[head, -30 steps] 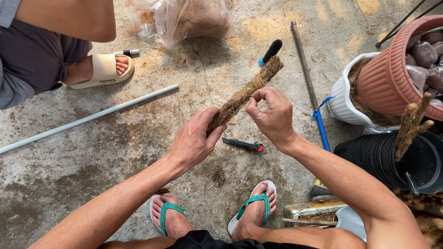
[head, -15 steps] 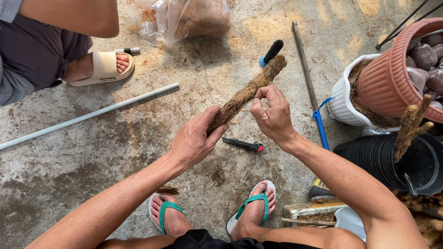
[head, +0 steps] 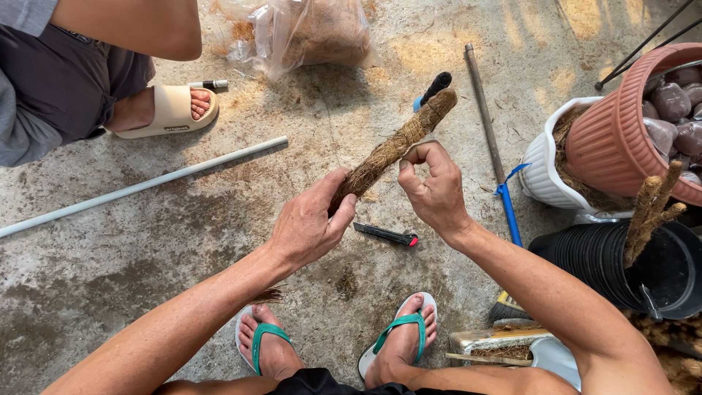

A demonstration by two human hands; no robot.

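Left hand wrapped around lower end of fibre-wrapped stick, stick slanting up and away over concrete floor. Right hand just beside stick's middle, fingertips pinched together, what they pinch unclear. Utility knife on floor below hands.

The left hand hides the coir-wrapped stick's lower end.

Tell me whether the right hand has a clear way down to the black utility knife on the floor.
Probably yes: the right hand hovers just above the utility knife, with only bare concrete between; the left hand holds the fibre-wrapped stick.
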